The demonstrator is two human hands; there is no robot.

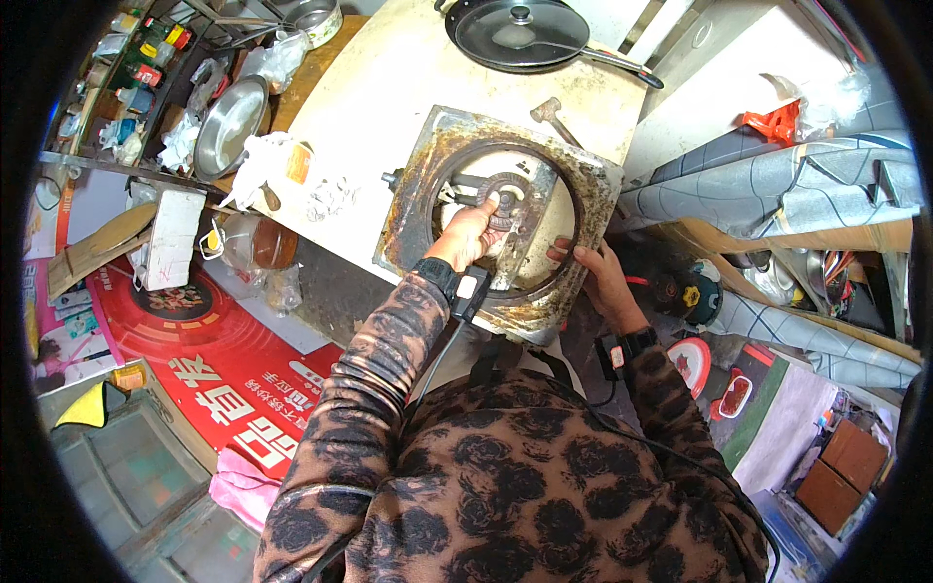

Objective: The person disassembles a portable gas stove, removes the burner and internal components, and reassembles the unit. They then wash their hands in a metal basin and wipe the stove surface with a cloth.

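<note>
A rusty, grimy square gas stove frame (408,209) with a round opening lies tilted on the pale table. Inside the opening sits a dark ring-shaped burner (505,199) on a metal bar. My left hand (469,235) reaches into the opening, its thumb and fingers closed on the near left side of the burner. With its fingers curled over the frame's right rim, my right hand (604,277) grips the stove. Parts of the left fingers are hidden behind the burner.
Behind the stove stands a black frying pan (476,34) with a glass lid, its handle pointing right. A hammer-like tool (552,115) lies by the stove's far edge. Left are a metal basin (231,126) and a white plastic bag (262,165); checked cloth (777,185) hangs at right.
</note>
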